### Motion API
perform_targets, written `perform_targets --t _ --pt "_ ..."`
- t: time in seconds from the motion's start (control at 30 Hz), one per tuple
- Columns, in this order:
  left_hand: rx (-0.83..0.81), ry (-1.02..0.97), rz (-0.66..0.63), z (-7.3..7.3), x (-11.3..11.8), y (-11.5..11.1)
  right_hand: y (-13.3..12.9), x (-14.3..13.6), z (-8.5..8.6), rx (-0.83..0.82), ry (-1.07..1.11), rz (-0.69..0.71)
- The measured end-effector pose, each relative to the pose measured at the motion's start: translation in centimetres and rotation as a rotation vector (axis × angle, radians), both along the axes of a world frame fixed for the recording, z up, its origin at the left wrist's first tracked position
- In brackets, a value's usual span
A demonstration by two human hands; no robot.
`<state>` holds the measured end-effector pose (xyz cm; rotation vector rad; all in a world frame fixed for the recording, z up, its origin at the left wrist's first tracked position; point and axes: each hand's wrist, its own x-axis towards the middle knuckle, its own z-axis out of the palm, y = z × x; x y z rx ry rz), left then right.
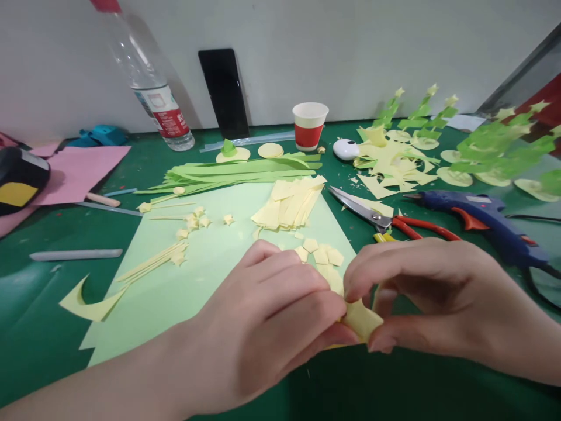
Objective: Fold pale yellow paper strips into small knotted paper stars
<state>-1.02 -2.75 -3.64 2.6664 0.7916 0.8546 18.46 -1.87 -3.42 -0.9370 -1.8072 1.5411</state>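
Observation:
Between both hands is a pale yellow folded paper star (pixel 363 320), held low over the near edge of the light green sheet (pixel 210 257). My left hand (pixel 284 316) is closed, its thumb and forefinger pinching the star's left side. On its right side, my right hand (pixel 421 298) grips it with thumb and fingertips. Just beyond the fingers lie several flat yellow paper pentagons (pixel 322 254), partly hidden by my hands. A fan of yellow paper strips (pixel 289 202) rests farther back. Small finished paper stars (pixel 193 221) and thin yellow stems are scattered left on the sheet.
Scissors (pixel 381 219) with red handles and a blue glue gun (pixel 473 207) lie right. Green paper strips (pixel 236 172), a paper cup (pixel 309 126), phone (pixel 223 93) and bottle (pixel 158 99) stand or lie behind. Star-topped paper plants (pixel 495 146) crowd the back right; pink paper (pixel 83 169) lies left.

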Motion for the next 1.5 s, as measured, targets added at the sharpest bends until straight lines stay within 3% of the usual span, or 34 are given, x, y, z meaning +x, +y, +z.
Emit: perform_targets --t 0.27,0.47,0.63,0.73,0.8,0.93,1.03,1.2,1.37,1.5 --pt "-0.034 0.076 0.024 0.2 -0.2 -0.6 -0.7 -0.3 -0.2 0.033 0.025 -0.089" --pt "-0.011 -0.076 -0.003 -1.2 0.0 -1.1 -1.0 -0.8 -0.6 0.034 -0.015 -0.043" --pt "-0.075 -0.051 0.01 -0.6 -0.6 -1.1 -0.7 -0.3 -0.5 0.025 0.022 0.045" --pt "-0.126 0.014 -0.067 0.3 -1.0 -0.8 -0.1 0.3 -0.4 -0.111 0.096 0.194" --pt "-0.12 0.016 -0.105 0.6 -1.0 -0.4 0.2 0.6 -0.5 -0.218 0.178 0.214" --pt "-0.12 -0.011 -0.07 0.4 -0.8 0.1 0.4 0.6 -1.0 -0.39 0.288 0.192" --pt "-0.102 -0.011 0.009 0.2 -0.7 -0.1 0.3 0.4 -1.0 -0.413 0.294 0.143" --pt "-0.022 0.007 0.019 0.2 -0.4 -0.3 0.2 0.1 -0.4 -0.26 0.233 0.01" --pt "0.079 -0.046 0.023 -0.2 0.1 -0.5 0.1 -0.1 -0.3 0.001 0.107 0.051" --pt "0.109 0.034 0.002 0.0 -0.2 -0.7 -0.1 0.0 -0.3 0.105 0.055 0.066"
